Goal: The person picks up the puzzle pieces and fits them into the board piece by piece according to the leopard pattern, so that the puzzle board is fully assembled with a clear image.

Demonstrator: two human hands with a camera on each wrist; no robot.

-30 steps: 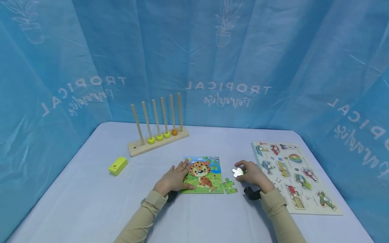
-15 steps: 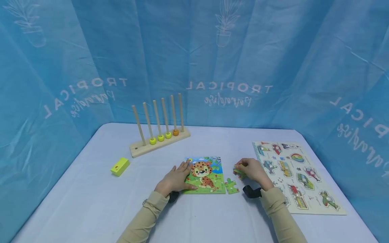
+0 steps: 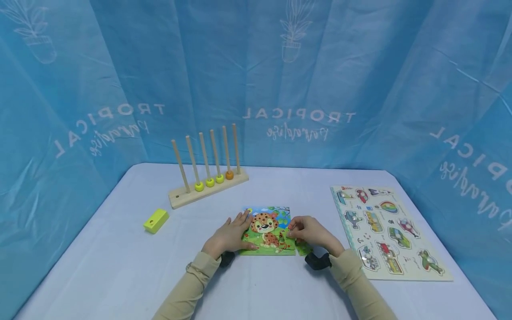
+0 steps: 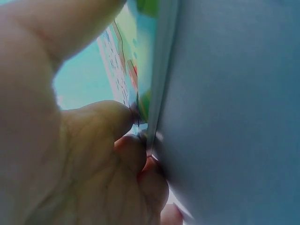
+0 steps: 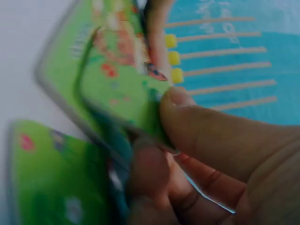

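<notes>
A leopard jigsaw puzzle [image 3: 264, 223] lies flat at mid-table. My left hand [image 3: 229, 235] rests on its left side with fingers stretched out; the left wrist view has the fingertips at the board's edge [image 4: 164, 56]. Over the puzzle's right part, my right hand [image 3: 313, 231] pinches a green puzzle piece [image 5: 122, 84] between thumb and fingers. In the right wrist view that piece is tilted and overlaps the puzzle's corner. A loose green puzzle piece [image 3: 304, 250] lies beside the puzzle's right edge, partly hidden under the right hand.
At the back left stands a wooden peg rack [image 3: 210, 189] with several yellow and orange beads. A yellow block [image 3: 156, 221] lies left of the puzzle. On the right lies a white vehicle puzzle board [image 3: 394, 235]. A blue curtain [image 3: 256, 80] closes off the table's far side.
My right hand has turned its piece picture side up and carried it left from beside the puzzle to over its right part. The left hand has stayed on the puzzle.
</notes>
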